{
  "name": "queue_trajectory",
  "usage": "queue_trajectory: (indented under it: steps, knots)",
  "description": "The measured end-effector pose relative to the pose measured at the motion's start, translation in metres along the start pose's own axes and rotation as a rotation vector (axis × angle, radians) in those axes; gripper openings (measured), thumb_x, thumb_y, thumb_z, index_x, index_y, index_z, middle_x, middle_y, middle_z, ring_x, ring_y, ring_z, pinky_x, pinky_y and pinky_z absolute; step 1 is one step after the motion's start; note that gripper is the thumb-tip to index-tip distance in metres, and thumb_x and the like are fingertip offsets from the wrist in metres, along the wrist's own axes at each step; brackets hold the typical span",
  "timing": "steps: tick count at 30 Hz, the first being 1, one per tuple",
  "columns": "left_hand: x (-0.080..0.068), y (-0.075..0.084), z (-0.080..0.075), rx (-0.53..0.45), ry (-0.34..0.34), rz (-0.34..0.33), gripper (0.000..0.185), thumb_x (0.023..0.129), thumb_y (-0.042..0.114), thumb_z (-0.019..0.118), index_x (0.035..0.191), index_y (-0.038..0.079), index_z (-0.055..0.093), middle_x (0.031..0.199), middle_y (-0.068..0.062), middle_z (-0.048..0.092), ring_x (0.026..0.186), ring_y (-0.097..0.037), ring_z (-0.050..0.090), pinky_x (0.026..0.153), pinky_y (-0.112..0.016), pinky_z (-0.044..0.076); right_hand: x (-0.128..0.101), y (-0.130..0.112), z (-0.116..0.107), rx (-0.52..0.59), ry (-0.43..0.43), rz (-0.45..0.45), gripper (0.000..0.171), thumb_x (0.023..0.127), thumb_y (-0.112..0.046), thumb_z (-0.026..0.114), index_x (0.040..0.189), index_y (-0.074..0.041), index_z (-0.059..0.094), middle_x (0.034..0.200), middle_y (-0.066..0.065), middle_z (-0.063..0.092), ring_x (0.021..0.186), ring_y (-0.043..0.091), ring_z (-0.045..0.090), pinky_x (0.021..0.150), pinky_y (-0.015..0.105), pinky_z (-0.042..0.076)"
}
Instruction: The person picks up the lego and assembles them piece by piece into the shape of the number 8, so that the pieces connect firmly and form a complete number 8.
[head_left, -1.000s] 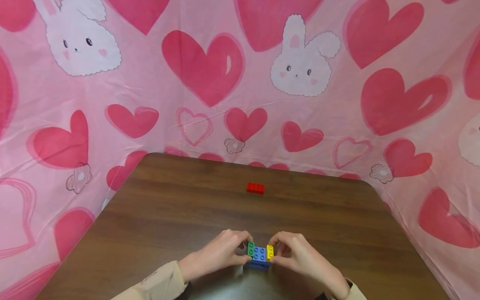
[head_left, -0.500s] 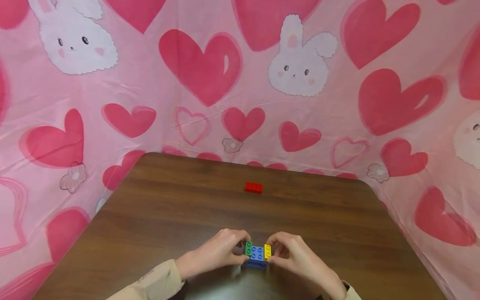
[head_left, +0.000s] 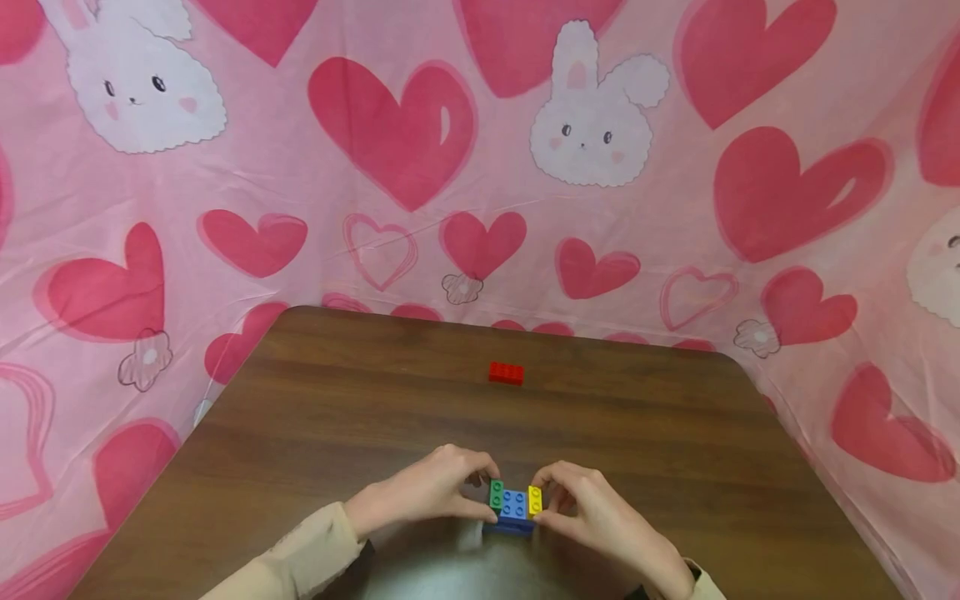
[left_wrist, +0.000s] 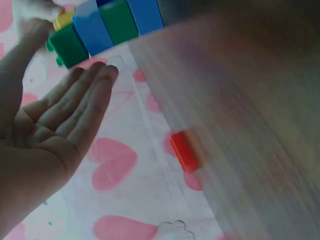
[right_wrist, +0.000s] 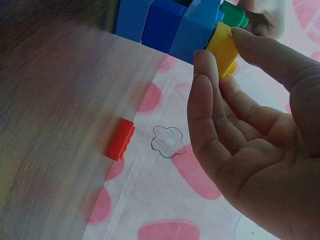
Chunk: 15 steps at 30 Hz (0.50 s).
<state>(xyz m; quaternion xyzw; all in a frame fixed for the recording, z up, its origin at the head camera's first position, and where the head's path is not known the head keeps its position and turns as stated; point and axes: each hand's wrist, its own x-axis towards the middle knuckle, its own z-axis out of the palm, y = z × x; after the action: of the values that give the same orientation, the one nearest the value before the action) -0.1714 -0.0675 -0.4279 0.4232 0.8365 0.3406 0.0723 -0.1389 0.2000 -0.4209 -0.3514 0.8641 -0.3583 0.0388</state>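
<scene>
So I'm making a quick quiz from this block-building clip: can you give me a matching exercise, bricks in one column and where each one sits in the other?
Things:
1. green brick
2. yellow brick
3. light blue brick
4. red brick

Places:
A. alone, farther back on the table
B. on top of the stack, beside the right hand
C. on top of the stack, beside the left hand
D. on top of the stack, between two other bricks

Pairs: 1-C, 2-B, 3-D, 4-A
</scene>
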Motion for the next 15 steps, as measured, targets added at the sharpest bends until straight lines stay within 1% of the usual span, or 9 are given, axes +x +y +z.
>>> queue_trajectory:
  steps: [3, 5, 7, 10, 12, 15]
  knots:
    - [0.002, -0.007, -0.007, -0.035, 0.011, -0.002, 0.039, 0.085, 0.037, 0.077, 0.11, 0.008, 0.068, 0.103, -0.004, 0.075, 0.089, -0.012, 0.071, 0.077, -0.018, 0.056, 0.0, 0.0, 0.0, 0.003, 0.002, -0.006, 0.025, 0.086, -0.013, 0.076, 0.106, -0.007, 0.062, 0.096, 0.006, 0.068, 0.072, -0.006, 0.06, 0.061, 0.018, 0.054]
    - [0.005, -0.012, -0.012, -0.062, 0.028, -0.02, 0.04, 0.086, 0.037, 0.076, 0.111, 0.006, 0.068, 0.105, -0.007, 0.076, 0.091, -0.014, 0.071, 0.079, -0.02, 0.058, 0.001, 0.0, 0.0, 0.001, 0.004, -0.011, 0.025, 0.086, -0.013, 0.076, 0.106, -0.007, 0.062, 0.096, 0.006, 0.069, 0.072, -0.006, 0.059, 0.061, 0.017, 0.054]
    - [0.007, -0.018, -0.017, -0.071, 0.049, -0.047, 0.041, 0.087, 0.038, 0.075, 0.111, 0.006, 0.068, 0.106, -0.008, 0.075, 0.091, -0.014, 0.071, 0.082, -0.023, 0.058, 0.0, 0.0, 0.0, -0.001, 0.008, -0.014, 0.025, 0.086, -0.014, 0.076, 0.105, -0.007, 0.062, 0.095, 0.006, 0.069, 0.072, -0.006, 0.059, 0.06, 0.018, 0.054]
    - [0.013, -0.027, -0.023, -0.077, 0.089, -0.071, 0.038, 0.087, 0.036, 0.075, 0.111, 0.007, 0.069, 0.105, -0.007, 0.075, 0.089, -0.009, 0.069, 0.083, -0.027, 0.059, 0.0, -0.001, 0.0, 0.0, 0.006, 0.002, 0.025, 0.086, -0.015, 0.076, 0.105, -0.007, 0.062, 0.096, 0.006, 0.069, 0.072, -0.007, 0.059, 0.061, 0.017, 0.054]
    - [0.019, -0.035, -0.025, -0.073, 0.126, -0.081, 0.034, 0.087, 0.034, 0.075, 0.109, 0.009, 0.069, 0.103, -0.005, 0.076, 0.088, -0.005, 0.068, 0.083, -0.026, 0.059, 0.0, -0.001, 0.0, 0.004, 0.003, 0.015, 0.025, 0.086, -0.016, 0.076, 0.105, -0.007, 0.063, 0.096, 0.006, 0.069, 0.072, -0.007, 0.058, 0.061, 0.017, 0.054]
    - [0.027, -0.046, -0.028, -0.061, 0.183, -0.082, 0.028, 0.087, 0.028, 0.077, 0.107, 0.01, 0.069, 0.101, -0.004, 0.075, 0.087, -0.007, 0.069, 0.083, -0.023, 0.058, -0.001, -0.003, 0.0, 0.01, -0.006, 0.038, 0.026, 0.086, -0.017, 0.076, 0.106, -0.007, 0.063, 0.096, 0.006, 0.068, 0.072, -0.007, 0.058, 0.061, 0.017, 0.054]
